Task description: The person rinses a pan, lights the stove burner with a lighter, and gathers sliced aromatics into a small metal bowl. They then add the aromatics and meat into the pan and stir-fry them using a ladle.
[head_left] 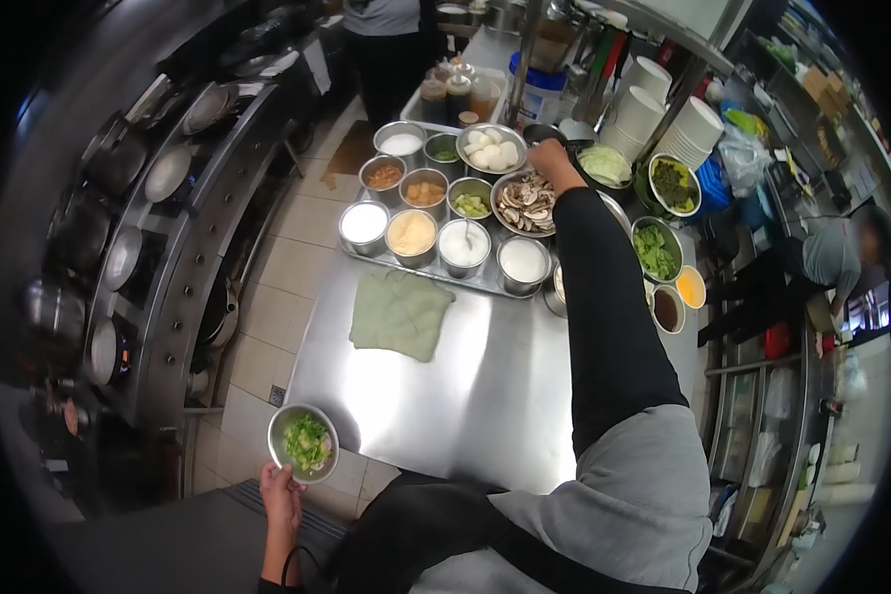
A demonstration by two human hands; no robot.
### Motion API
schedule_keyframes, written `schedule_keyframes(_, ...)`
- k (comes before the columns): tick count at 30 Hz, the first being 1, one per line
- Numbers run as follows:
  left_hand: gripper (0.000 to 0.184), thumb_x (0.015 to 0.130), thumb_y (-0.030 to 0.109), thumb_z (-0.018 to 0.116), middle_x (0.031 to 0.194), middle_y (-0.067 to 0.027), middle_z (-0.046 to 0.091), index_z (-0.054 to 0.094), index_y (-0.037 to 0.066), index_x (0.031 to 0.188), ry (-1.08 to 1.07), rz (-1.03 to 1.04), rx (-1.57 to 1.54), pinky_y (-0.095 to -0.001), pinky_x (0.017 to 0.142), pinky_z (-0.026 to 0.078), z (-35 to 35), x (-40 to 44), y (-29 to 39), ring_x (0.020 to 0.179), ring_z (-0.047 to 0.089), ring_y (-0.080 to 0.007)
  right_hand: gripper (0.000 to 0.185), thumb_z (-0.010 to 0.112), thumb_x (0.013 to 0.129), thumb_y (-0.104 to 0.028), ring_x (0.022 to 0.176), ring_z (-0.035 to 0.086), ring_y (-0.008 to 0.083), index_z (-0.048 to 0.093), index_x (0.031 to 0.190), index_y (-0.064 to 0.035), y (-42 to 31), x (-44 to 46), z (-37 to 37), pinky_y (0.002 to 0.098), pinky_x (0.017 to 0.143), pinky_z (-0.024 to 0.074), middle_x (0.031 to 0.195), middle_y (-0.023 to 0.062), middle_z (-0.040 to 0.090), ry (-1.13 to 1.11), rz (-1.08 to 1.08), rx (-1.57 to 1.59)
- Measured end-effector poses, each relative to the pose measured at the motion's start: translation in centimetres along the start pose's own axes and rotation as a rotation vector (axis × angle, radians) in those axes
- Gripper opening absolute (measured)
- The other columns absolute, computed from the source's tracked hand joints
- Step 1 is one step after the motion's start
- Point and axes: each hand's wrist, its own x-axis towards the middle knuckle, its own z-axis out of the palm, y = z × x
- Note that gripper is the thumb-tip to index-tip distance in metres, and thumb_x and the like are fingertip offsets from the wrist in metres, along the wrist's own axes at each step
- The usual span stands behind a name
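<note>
My left hand (281, 492) grips the rim of a small metal bowl (276, 432), thumb on the edge. Chopped green vegetables (309, 443) lie in it, with some paler pieces below. On the far side of the counter, my right hand (552, 161) is curled beside a dark container (543, 135); what its fingers hold, if anything, is hidden. Close to that hand are a metal bowl of whitish round pieces (490, 148) and one of sliced mushrooms (527, 204). Shredded pale green cabbage (604, 165) sits to its right.
Several metal tubs of white powder (364, 224), yellow paste (412, 233) and other ingredients stand on a tray. A green cloth (400, 315) lies on the steel counter (485, 396). Stacked white tubs (636, 114) stand at the back. Pans (122, 257) line the stove left. Two other people are nearby.
</note>
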Motion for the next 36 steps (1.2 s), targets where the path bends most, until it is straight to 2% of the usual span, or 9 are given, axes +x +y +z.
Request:
schedule_keyframes(4, 0.021, 0.092, 0.013, 0.061, 0.081, 0.0000, 0.060, 0.050, 0.013, 0.110, 0.019, -0.011, 0.075, -0.0237, 0.054, 0.046, -0.8, 1.2, -0.5, 0.062, 0.054, -0.0079, 0.031, 0.064, 0.076, -0.026, 0.103, 0.063, 0.0398, 0.072, 0.093, -0.0008, 2.1, 4.6, 4.2, 0.0431, 0.088, 0.0503, 0.105, 0.0249, 0.067, 0.003, 0.102, 0.013)
schedule_keyframes(11, 0.021, 0.092, 0.014, 0.062, 0.079, 0.0008, 0.059, 0.048, 0.015, 0.108, 0.015, 0.085, 0.032, -0.0232, 0.055, 0.046, 2.4, 1.4, 0.7, 0.060, 0.052, -0.0066, 0.030, 0.062, 0.079, -0.023, 0.070, 0.071, 0.0258, 0.071, 0.078, 0.0046, 1.5, 1.0, -1.0, 0.0353, 0.074, 0.0554, 0.077, 0.0167, 0.071, -0.063, 0.254, 0.422)
schedule_keyframes(12, 0.021, 0.092, 0.014, 0.062, 0.079, 0.0011, 0.058, 0.048, 0.015, 0.108, 0.005, 0.078, 0.038, -0.0231, 0.055, 0.046, 3.5, 1.5, 1.4, 0.060, 0.052, -0.0066, 0.026, 0.062, 0.078, -0.019, 0.064, 0.070, 0.0254, 0.068, 0.073, 0.0060, 3.2, 2.1, 0.1, 0.0355, 0.064, 0.0554, 0.071, 0.0169, 0.069, -0.051, 0.261, 0.531)
schedule_keyframes(13, 0.022, 0.092, 0.014, 0.062, 0.079, 0.0014, 0.058, 0.048, 0.015, 0.108, -0.012, 0.067, 0.046, -0.0230, 0.055, 0.046, 4.0, 1.6, 1.9, 0.060, 0.052, -0.0066, 0.009, 0.062, 0.075, -0.003, 0.051, 0.059, 0.0177, 0.063, 0.070, 0.0050, 2.2, -1.3, -2.8, 0.0302, 0.042, 0.0451, 0.061, 0.0111, 0.061, -0.021, 0.270, 0.786)
schedule_keyframes(18, 0.024, 0.092, 0.014, 0.062, 0.083, 0.0010, 0.059, 0.047, 0.015, 0.111, -0.112, 0.053, 0.031, -0.0228, 0.055, 0.046, 4.0, 2.6, 2.2, 0.059, 0.052, -0.0073, 0.008, 0.063, 0.080, -0.007, 0.049, 0.051, 0.0116, 0.062, 0.079, 0.0002, 6.4, -12.4, -12.9, 0.0260, 0.046, 0.0436, 0.067, 0.0043, 0.058, 0.033, 0.339, 1.010)
schedule_keyframes(25, 0.024, 0.093, 0.013, 0.061, 0.085, 0.0006, 0.058, 0.047, 0.014, 0.112, -0.217, 0.029, 0.076, -0.0223, 0.055, 0.046, 4.4, 2.5, 2.4, 0.061, 0.052, -0.0070, 0.008, 0.063, 0.080, -0.006, 0.050, 0.052, 0.0137, 0.058, 0.075, -0.0014, 18.5, -27.2, -22.3, 0.0268, 0.046, 0.0426, 0.060, 0.0041, 0.053, 0.147, 0.570, 0.751)
schedule_keyframes(31, 0.024, 0.093, 0.014, 0.061, 0.086, -0.0008, 0.059, 0.048, 0.012, 0.113, -0.277, 0.011, 0.047, -0.0221, 0.055, 0.043, 9.3, 4.6, 4.1, 0.063, 0.052, -0.0076, 0.013, 0.067, 0.078, -0.007, 0.049, 0.055, 0.0171, 0.058, 0.075, 0.0016, 26.8, -29.4, -18.0, 0.0271, 0.047, 0.0478, 0.062, 0.0082, 0.057, 0.257, 0.799, 0.955)
schedule_keyframes(34, 0.022, 0.093, 0.014, 0.061, 0.086, -0.0004, 0.059, 0.049, 0.012, 0.112, -0.218, -0.004, 0.058, -0.0223, 0.056, 0.043, 11.0, 1.0, 5.5, 0.065, 0.053, -0.0069, 0.016, 0.069, 0.082, -0.012, 0.056, 0.058, 0.0146, 0.059, 0.077, -0.0010, 26.8, -32.2, -19.2, 0.0293, 0.052, 0.0492, 0.063, 0.0042, 0.057, 0.280, 0.739, 0.954)
schedule_keyframes(36, 0.022, 0.092, 0.014, 0.061, 0.086, -0.0001, 0.059, 0.049, 0.013, 0.111, -0.230, -0.020, 0.048, -0.0224, 0.055, 0.044, 11.9, 2.5, 5.9, 0.065, 0.054, -0.0070, 0.024, 0.073, 0.081, -0.021, 0.063, 0.063, 0.0206, 0.067, 0.088, 0.0006, 25.7, -30.1, -20.0, 0.0342, 0.063, 0.0522, 0.071, 0.0124, 0.065, 0.110, 0.755, 0.140)
